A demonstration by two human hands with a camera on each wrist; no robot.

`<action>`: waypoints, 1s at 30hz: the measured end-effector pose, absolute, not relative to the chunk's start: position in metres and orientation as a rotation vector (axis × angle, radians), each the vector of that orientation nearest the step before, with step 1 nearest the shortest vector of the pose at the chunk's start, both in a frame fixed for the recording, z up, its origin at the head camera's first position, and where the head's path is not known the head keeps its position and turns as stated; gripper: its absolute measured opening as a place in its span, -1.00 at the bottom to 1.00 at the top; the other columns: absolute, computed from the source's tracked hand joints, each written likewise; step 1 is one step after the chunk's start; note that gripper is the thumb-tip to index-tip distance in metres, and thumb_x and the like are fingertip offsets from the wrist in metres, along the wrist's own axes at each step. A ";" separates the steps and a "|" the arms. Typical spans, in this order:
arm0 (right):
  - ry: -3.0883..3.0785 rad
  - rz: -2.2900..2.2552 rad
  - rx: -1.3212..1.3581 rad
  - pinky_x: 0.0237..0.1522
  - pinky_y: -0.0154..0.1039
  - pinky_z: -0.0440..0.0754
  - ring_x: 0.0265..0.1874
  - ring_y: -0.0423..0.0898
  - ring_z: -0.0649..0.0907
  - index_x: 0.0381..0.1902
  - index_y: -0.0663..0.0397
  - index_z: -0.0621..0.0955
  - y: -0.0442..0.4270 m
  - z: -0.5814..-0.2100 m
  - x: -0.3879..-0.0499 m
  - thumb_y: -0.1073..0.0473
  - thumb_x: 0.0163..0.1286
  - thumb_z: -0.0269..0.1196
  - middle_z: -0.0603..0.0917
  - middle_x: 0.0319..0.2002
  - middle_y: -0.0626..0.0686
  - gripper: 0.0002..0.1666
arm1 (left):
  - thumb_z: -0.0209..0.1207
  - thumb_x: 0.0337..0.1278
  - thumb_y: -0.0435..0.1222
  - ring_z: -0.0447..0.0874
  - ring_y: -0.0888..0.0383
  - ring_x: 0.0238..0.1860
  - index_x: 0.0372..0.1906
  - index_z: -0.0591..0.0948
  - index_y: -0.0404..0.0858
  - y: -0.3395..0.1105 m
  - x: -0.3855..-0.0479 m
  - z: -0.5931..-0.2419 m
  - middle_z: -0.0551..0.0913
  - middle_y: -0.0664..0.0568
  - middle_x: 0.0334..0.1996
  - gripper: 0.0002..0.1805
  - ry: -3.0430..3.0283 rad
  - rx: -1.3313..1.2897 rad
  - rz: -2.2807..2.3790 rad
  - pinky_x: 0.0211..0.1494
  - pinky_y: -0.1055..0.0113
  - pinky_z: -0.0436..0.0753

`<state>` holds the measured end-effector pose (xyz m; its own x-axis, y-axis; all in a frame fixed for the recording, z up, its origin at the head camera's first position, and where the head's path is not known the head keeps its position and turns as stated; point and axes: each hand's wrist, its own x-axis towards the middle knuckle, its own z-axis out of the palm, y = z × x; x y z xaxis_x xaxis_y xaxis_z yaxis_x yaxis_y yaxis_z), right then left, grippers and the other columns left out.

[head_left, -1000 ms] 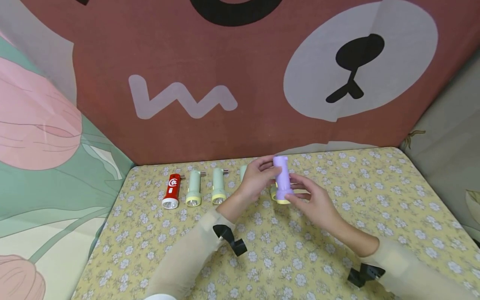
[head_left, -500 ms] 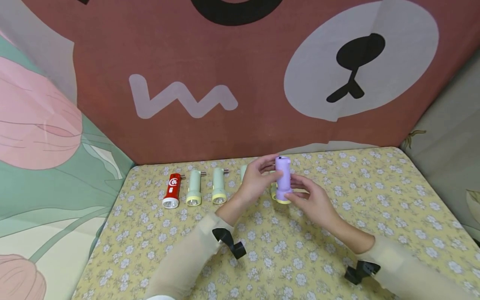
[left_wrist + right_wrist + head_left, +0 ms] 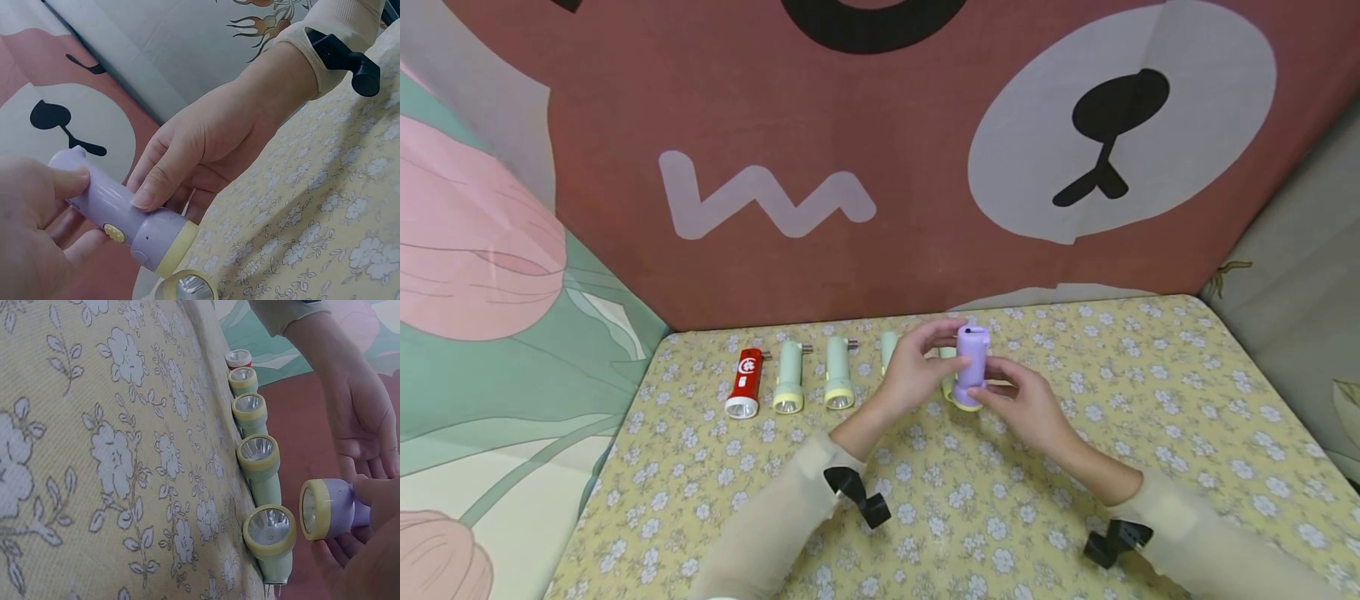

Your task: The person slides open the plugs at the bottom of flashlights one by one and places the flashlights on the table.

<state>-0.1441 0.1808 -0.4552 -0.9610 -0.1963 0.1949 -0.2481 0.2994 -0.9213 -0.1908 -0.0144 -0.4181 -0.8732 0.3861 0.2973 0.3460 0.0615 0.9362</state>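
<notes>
A purple flashlight (image 3: 972, 354) with a yellow rim is held above the table between both hands, its lens end lower. My left hand (image 3: 913, 367) grips it near the tail end, thumb across the barrel. Near the head, my right hand (image 3: 1026, 408) pinches it between thumb and fingers. A yellow switch shows on its side in the left wrist view. Just behind it lies a green flashlight (image 3: 270, 534), partly hidden in the head view. Another green flashlight (image 3: 888, 346) is mostly covered by my left hand.
Further left in the row lie two green flashlights, a nearer one (image 3: 838, 373) and a farther one (image 3: 789, 377), then a red flashlight (image 3: 745, 383). Metal prongs stick out near their tails. A floral cloth (image 3: 940, 533) covers the table, and a printed curtain (image 3: 925, 250) hangs behind it.
Both hands have lowered the purple flashlight slightly and shifted it a little to the right. Its tail end has tipped toward the camera, so the end face now shows. The other flashlights stay put.
</notes>
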 end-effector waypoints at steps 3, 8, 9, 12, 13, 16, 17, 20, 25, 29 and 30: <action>-2.493 1.761 0.445 0.04 -0.33 0.69 0.10 0.10 0.67 0.23 0.25 0.59 0.181 -0.458 -0.145 0.23 0.40 0.38 0.68 0.11 0.20 -0.52 | 0.33 0.19 -0.55 0.67 -0.07 0.11 0.26 0.57 -0.39 -0.015 -0.189 -0.419 0.66 -0.22 0.13 -0.49 2.228 0.824 1.999 0.16 0.21 0.67; -2.494 1.723 0.455 0.02 -0.32 0.70 0.08 0.09 0.68 0.22 0.23 0.61 0.180 -0.460 -0.144 0.23 0.40 0.38 0.70 0.09 0.18 -0.54 | 0.32 0.17 -0.60 0.65 -0.10 0.13 0.26 0.56 -0.40 -0.016 -0.186 -0.419 0.64 -0.26 0.14 -0.48 2.143 0.835 2.042 0.07 0.24 0.73; -2.493 1.723 0.453 0.02 -0.31 0.71 0.08 0.09 0.68 0.21 0.24 0.61 0.180 -0.459 -0.144 0.23 0.39 0.38 0.70 0.09 0.18 -0.54 | 0.32 0.17 -0.60 0.65 -0.10 0.13 0.26 0.56 -0.40 -0.016 -0.186 -0.420 0.64 -0.26 0.13 -0.48 2.135 0.835 2.048 0.07 0.25 0.73; -2.495 1.716 0.450 0.02 -0.31 0.70 0.08 0.09 0.69 0.21 0.24 0.61 0.180 -0.460 -0.143 0.24 0.39 0.38 0.70 0.09 0.19 -0.54 | 0.32 0.16 -0.60 0.65 -0.11 0.13 0.26 0.55 -0.43 -0.015 -0.185 -0.421 0.64 -0.29 0.13 -0.48 2.121 0.845 2.058 0.08 0.25 0.72; -2.493 1.717 0.448 0.02 -0.31 0.70 0.08 0.09 0.69 0.20 0.25 0.61 0.180 -0.461 -0.143 0.24 0.39 0.38 0.70 0.09 0.19 -0.55 | 0.32 0.16 -0.60 0.64 -0.11 0.13 0.26 0.55 -0.45 -0.015 -0.185 -0.422 0.64 -0.29 0.13 -0.48 2.119 0.849 2.059 0.08 0.25 0.72; -2.486 1.723 0.448 0.01 -0.33 0.70 0.06 0.09 0.70 0.19 0.24 0.62 0.180 -0.462 -0.143 0.24 0.39 0.38 0.71 0.08 0.19 -0.56 | 0.32 0.15 -0.61 0.64 -0.13 0.14 0.26 0.53 -0.49 -0.015 -0.185 -0.423 0.63 -0.32 0.12 -0.46 2.120 0.871 2.057 0.09 0.24 0.72; -2.480 1.732 0.448 0.00 -0.33 0.71 0.05 0.09 0.71 0.19 0.23 0.62 0.180 -0.462 -0.142 0.24 0.39 0.38 0.71 0.07 0.19 -0.56 | 0.32 0.14 -0.61 0.64 -0.13 0.14 0.26 0.52 -0.49 -0.015 -0.185 -0.424 0.63 -0.32 0.12 -0.46 2.121 0.879 2.055 0.09 0.23 0.72; -2.463 1.752 0.455 -0.02 -0.33 0.72 0.03 0.09 0.72 0.18 0.23 0.63 0.181 -0.463 -0.142 0.25 0.39 0.38 0.71 0.06 0.19 -0.57 | 0.32 0.15 -0.61 0.64 -0.12 0.14 0.27 0.52 -0.49 -0.016 -0.185 -0.424 0.63 -0.32 0.13 -0.46 2.115 0.894 2.049 0.10 0.24 0.72; -2.454 1.765 0.457 -0.02 -0.33 0.72 0.02 0.10 0.72 0.17 0.23 0.64 0.181 -0.464 -0.143 0.26 0.38 0.38 0.71 0.05 0.19 -0.58 | 0.31 0.20 -0.58 0.63 -0.09 0.15 0.28 0.51 -0.48 -0.018 -0.185 -0.422 0.63 -0.30 0.13 -0.47 2.083 0.908 2.042 0.12 0.21 0.71; -2.464 1.755 0.434 -0.03 -0.32 0.72 0.02 0.13 0.72 0.16 0.23 0.65 0.181 -0.464 -0.143 0.25 0.37 0.39 0.71 0.06 0.20 -0.58 | 0.22 0.36 -0.50 0.64 -0.02 0.13 0.26 0.55 -0.43 -0.020 -0.185 -0.418 0.64 -0.26 0.12 -0.60 2.093 0.868 2.029 0.16 0.21 0.68; -2.468 1.752 0.424 -0.03 -0.31 0.72 0.03 0.14 0.72 0.16 0.23 0.65 0.181 -0.463 -0.143 0.25 0.36 0.40 0.71 0.06 0.20 -0.57 | 0.19 0.40 -0.47 0.64 0.00 0.13 0.25 0.56 -0.42 -0.020 -0.185 -0.417 0.64 -0.25 0.12 -0.63 2.092 0.852 2.030 0.16 0.20 0.68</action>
<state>-0.1435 0.1808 -0.4634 -0.9579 -0.1750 0.2278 -0.2728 0.3055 -0.9123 -0.1850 -0.0200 -0.4170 -0.8374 0.4555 0.3021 0.3156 -0.0482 0.9477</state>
